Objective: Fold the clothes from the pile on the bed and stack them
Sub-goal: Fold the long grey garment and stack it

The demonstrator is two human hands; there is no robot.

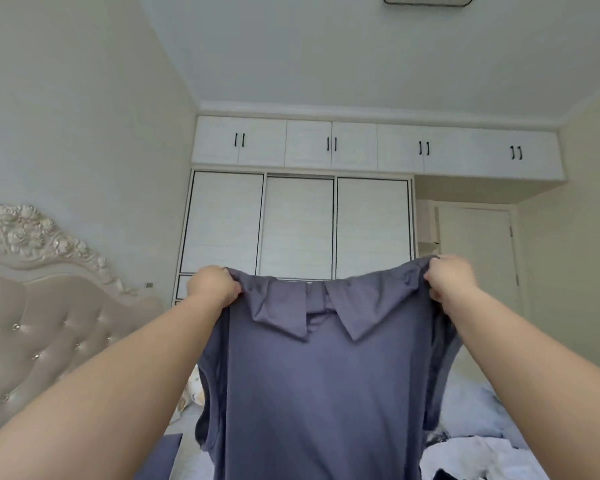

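Left hand [212, 285] and right hand [451, 279] are each pinching a shoulder of the slate-blue collared knit shirt [319, 382], hands wide apart. Shirt is hanging upright between them, long axis vertical, above the bed's light clothes pile [478, 452]; neither hand nearer.

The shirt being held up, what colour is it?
The shirt is plain greyish blue, best seen in the head view.

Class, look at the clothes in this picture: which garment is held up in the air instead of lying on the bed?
The grey-blue collared shirt: the left hand and right hand grip its shoulders, so it hangs spread out. The white clothes lie crumpled on the bed.
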